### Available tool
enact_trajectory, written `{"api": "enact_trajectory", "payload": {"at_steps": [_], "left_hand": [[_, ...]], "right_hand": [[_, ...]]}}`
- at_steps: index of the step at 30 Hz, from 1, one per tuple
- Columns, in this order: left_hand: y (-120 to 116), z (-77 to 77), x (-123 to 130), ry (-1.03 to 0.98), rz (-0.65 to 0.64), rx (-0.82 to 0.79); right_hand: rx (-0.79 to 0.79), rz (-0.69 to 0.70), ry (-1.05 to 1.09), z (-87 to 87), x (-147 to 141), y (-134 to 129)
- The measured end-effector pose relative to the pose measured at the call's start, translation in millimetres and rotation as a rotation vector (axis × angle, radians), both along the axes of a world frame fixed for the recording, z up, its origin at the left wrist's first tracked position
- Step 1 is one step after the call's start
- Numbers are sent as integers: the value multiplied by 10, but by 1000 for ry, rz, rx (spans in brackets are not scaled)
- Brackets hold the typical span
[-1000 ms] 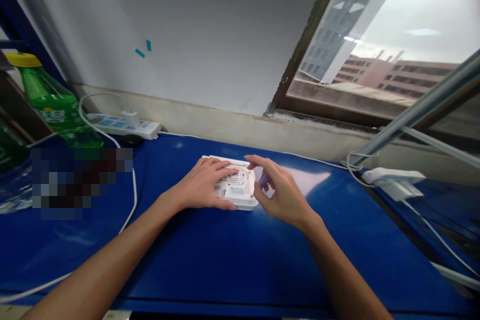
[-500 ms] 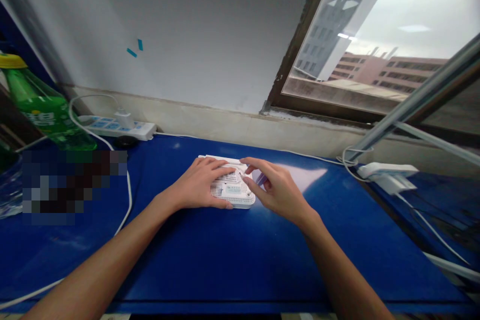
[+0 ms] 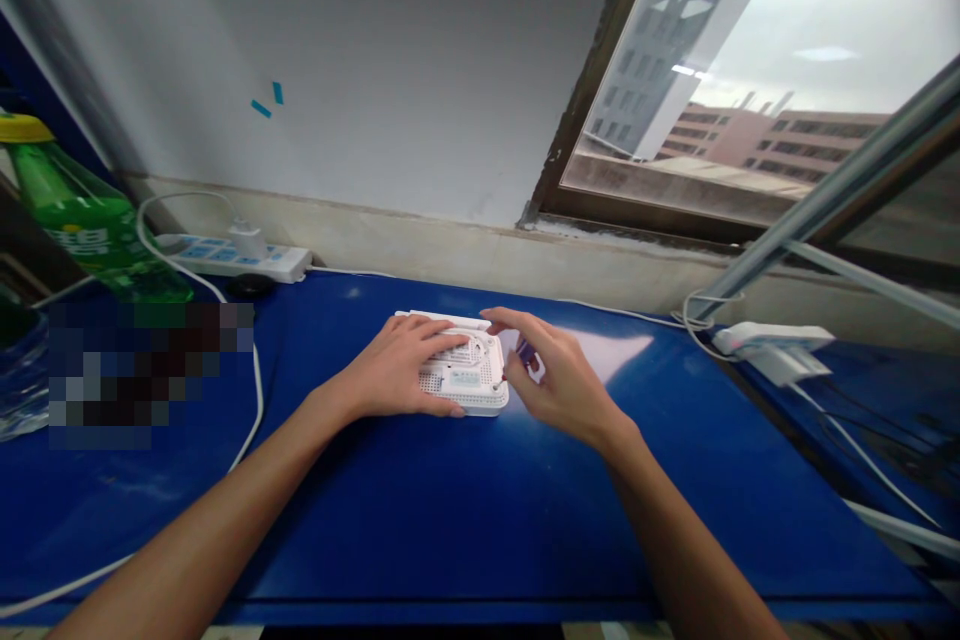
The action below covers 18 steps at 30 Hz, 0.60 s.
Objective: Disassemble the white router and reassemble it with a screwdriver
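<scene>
Your left hand (image 3: 397,370) lies spread and pressing down on a white plastic device (image 3: 469,378), a flat, vented casing that looks like a router seen from its underside. Your fingers reach across its far half, and your thumb rests along its near edge. The casing sits on a blue table top (image 3: 375,520), directly under that palm and just to the left of your right hand (image 3: 559,378).

Your right hand is curled, not flat, with its thumb and fingers pinching a small purple-handled tool (image 3: 527,354), too small to name exactly. A thin tip appears to meet the casing's right side, and your index finger reaches over towards the far corner.

Well beyond your left hand, a white power strip (image 3: 225,260) lies against the wall, with a white cable (image 3: 259,390) curving down beside it and a green plastic bottle (image 3: 82,220) further left. Well to the right of your right hand lies a white plug adapter (image 3: 772,340), below a window (image 3: 675,90).
</scene>
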State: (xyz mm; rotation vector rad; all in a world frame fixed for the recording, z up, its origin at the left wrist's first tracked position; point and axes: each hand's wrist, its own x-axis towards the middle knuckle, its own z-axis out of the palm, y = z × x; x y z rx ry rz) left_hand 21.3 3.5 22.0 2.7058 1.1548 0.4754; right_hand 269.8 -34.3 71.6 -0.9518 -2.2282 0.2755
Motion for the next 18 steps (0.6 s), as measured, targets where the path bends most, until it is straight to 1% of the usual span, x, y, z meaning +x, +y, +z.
{"api": "enact_trajectory", "payload": {"at_steps": [6,11,15,18], "left_hand": [[-1,-1,-2,-19,-2,1],[7,-14,-10,-51,-10,3],[12,-27,-12,-35,-6,6],[12,-31,-11,-37,-11,7]], "right_hand": [[-20,-27,-34,23,-8,-6],[17,4,-40,21,-4,-6],[1,-17,-68,3,-8,-5],[-12,19,-46,2,-20,-15]]}}
